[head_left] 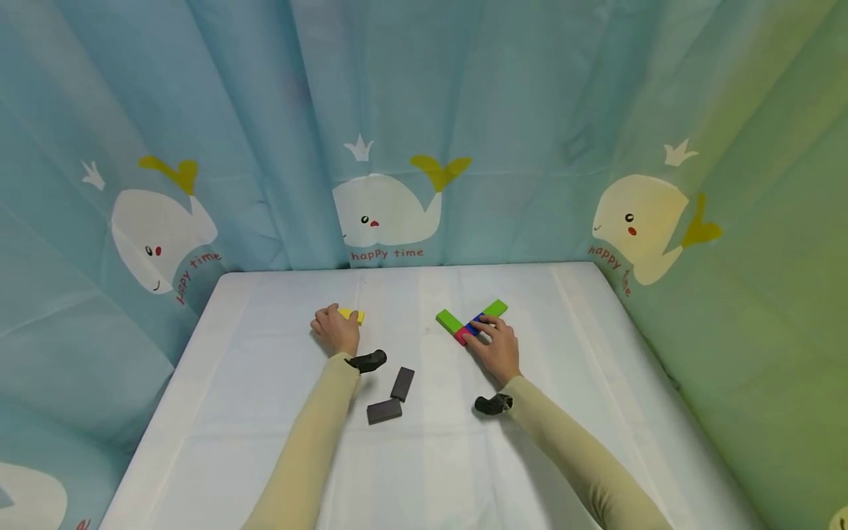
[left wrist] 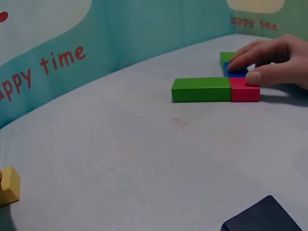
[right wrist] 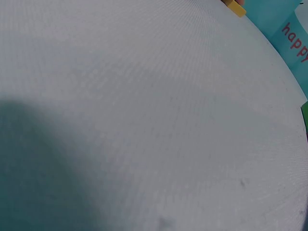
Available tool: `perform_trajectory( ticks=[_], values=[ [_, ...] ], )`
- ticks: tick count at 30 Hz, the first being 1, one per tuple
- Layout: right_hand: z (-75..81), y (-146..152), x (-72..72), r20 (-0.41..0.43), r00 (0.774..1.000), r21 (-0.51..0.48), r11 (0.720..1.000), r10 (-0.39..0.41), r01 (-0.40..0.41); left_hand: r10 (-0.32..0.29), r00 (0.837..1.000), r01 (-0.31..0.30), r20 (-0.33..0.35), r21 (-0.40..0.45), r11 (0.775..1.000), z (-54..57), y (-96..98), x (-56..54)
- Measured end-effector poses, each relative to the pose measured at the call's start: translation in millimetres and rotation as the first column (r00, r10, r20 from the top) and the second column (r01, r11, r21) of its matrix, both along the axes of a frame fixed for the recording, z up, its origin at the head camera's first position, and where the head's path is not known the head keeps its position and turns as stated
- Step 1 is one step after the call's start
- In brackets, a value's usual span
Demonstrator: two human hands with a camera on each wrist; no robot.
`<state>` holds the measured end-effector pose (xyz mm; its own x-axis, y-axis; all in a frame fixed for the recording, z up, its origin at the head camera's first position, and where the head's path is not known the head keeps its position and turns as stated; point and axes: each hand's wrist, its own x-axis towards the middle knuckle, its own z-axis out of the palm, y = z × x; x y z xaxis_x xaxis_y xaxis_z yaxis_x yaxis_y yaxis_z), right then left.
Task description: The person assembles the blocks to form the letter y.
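At the left of the table, my left hand (head_left: 338, 331) grips a yellow block (head_left: 352, 316), its fingers curled over the left end. Only the block's other end (left wrist: 10, 186) shows in the left wrist view. To the right, a green block (head_left: 449, 321), a red block (head_left: 460, 336), a blue block (head_left: 473, 324) and a far green block (head_left: 495, 308) form a V, with red at the corner. My right hand (head_left: 498, 350) rests its thumb on the red block (left wrist: 245, 90) and its fingertips on the blue one, partly covering both.
Two dark blocks, one slanted (head_left: 403, 383) and one lying crosswise (head_left: 384, 411), sit between the forearms. A white-covered table (head_left: 424, 471) runs up to a blue curtain (head_left: 503, 132) with whale prints. Black wrist mounts (head_left: 367, 361) are on both sleeves.
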<state>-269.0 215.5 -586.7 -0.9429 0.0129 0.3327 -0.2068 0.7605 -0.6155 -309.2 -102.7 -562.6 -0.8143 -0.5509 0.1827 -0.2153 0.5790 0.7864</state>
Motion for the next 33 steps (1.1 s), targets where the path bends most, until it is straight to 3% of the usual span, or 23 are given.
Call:
perform_trajectory(
  ticks=[13, 25, 31, 33],
  values=[
    [0.0, -0.6, 2.3, -0.009, 1.0, -0.016, 1.0, 0.0, 0.0, -0.091, 0.995, 0.093, 0.044, -0.044, 0.995, 1.3, 17.3, 4.7],
    [-1.5, -0.7, 1.7, -0.064, 0.998, -0.016, 1.0, -0.005, 0.004, -0.266, 0.963, 0.267, 0.053, -0.024, 0.963, 12.2, 35.2, 7.0],
    [-0.6, -1.0, 1.6, -0.031, 0.999, -0.018, 1.0, -0.006, 0.006, -0.295, 0.955, 0.294, 0.034, 0.023, 0.955, 11.0, 36.3, 6.3],
    [-0.2, -1.1, 1.6, -0.021, 1.0, -0.02, 1.0, -0.006, 0.006, -0.295, 0.955, 0.295, 0.042, 0.001, 0.956, 8.6, 36.4, 5.7]
  ],
)
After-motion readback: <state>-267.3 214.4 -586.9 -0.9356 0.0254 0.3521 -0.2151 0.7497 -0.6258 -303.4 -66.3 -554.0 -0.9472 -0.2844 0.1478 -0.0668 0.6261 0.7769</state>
